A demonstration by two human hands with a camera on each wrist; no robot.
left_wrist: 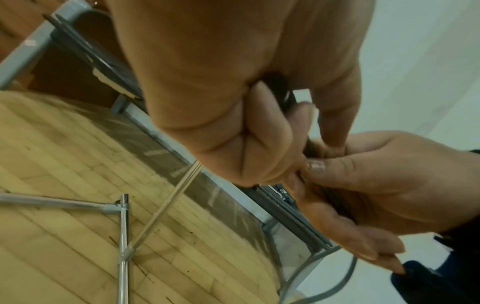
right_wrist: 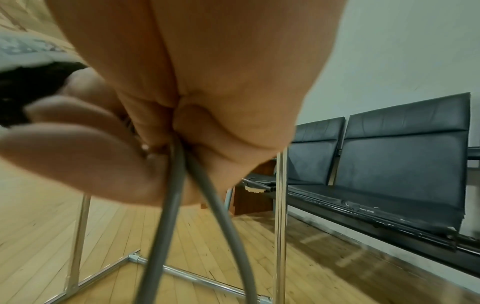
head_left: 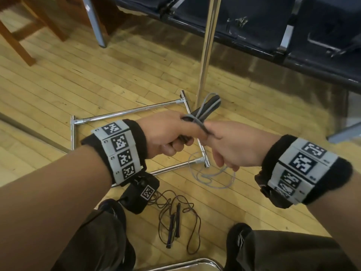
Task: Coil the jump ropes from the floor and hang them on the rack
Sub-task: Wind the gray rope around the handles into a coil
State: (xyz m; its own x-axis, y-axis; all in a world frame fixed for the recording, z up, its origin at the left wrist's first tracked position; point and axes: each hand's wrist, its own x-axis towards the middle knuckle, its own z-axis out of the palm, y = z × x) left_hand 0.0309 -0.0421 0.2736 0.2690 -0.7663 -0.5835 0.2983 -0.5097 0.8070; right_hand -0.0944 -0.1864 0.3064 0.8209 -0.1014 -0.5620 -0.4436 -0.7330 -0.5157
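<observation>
Beyond both hands a row of dark padded seats (head_left: 254,26) runs along the wall, and the wooden floor (head_left: 58,85) spreads under everything. The chrome rack (head_left: 207,47) stands just past the hands, its upright pole rising behind them and its base frame lying on the floor beneath them. Nearer the person than the hands, a dark jump rope (head_left: 175,223) lies loose on the floor with its two handles side by side. The grey jump rope (head_left: 205,108) is up in the hands: the left hand (head_left: 166,133) is curled round its dark handles, which stick out past the knuckles, and the right hand (head_left: 234,147), touching the left, pinches the grey cord, whose slack hangs below it to loose loops on the floor.
</observation>
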